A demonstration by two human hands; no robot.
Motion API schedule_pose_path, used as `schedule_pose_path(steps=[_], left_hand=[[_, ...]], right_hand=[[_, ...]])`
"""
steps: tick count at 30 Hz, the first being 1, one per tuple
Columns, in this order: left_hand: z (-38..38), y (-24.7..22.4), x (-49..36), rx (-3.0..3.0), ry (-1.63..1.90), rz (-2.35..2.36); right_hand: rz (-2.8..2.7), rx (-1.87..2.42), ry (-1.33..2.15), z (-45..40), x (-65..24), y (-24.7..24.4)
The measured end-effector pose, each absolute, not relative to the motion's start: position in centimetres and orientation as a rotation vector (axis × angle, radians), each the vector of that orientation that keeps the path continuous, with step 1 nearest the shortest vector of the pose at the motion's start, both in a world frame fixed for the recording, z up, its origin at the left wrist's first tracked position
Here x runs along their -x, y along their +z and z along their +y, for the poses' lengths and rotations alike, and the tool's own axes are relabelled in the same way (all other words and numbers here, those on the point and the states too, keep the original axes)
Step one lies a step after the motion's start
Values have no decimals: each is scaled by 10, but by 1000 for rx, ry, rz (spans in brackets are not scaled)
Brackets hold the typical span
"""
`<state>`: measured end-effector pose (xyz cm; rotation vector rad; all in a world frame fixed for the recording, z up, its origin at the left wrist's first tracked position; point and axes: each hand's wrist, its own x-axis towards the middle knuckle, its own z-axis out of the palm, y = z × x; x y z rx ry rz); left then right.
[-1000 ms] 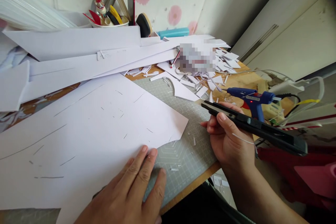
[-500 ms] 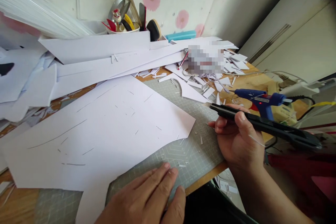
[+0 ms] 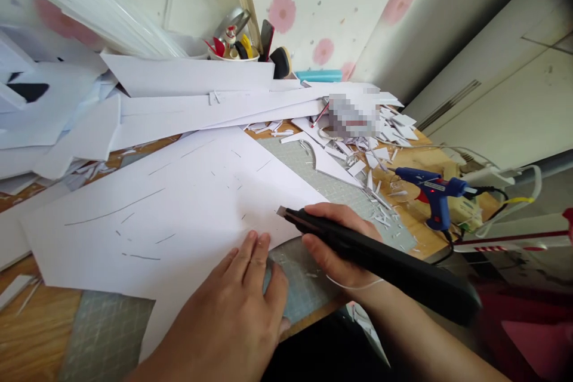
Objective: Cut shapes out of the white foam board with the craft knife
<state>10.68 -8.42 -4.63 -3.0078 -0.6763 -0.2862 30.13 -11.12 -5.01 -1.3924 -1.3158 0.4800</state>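
A large white sheet [image 3: 179, 203] with short dark marks and a long curved line lies over a grey-green cutting mat [image 3: 111, 328]. My left hand [image 3: 244, 295] rests on the sheet's near edge, palm down, with nothing in it. In my right hand [image 3: 342, 245] is a black utility knife [image 3: 380, 259], gripped between thumb and fingers. Its short blade points left, over the sheet's right part near a small mark. Whether the tip touches the sheet I cannot tell.
A blue glue gun [image 3: 432, 188] with a lit red light sits at the right. White offcuts [image 3: 331, 164] are scattered behind the knife. Long white strips [image 3: 170, 116] and a tub of tools [image 3: 233, 55] are at the back.
My right hand has brought the knife left, from the mat's right side to over the sheet. My left hand has moved forward onto the sheet's edge. The view has shifted a little.
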Motion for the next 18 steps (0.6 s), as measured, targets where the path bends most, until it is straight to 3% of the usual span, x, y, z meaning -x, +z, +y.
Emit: schedule_pose_path(steps=[8, 18], left_hand=[[-84, -47, -110, 3095, -168, -661], [-88, -55, -111, 3007, -293, -693]], right_hand=[[-1539, 1401, 361, -104, -292, -56], [-1656, 1404, 281, -102, -292, -60]])
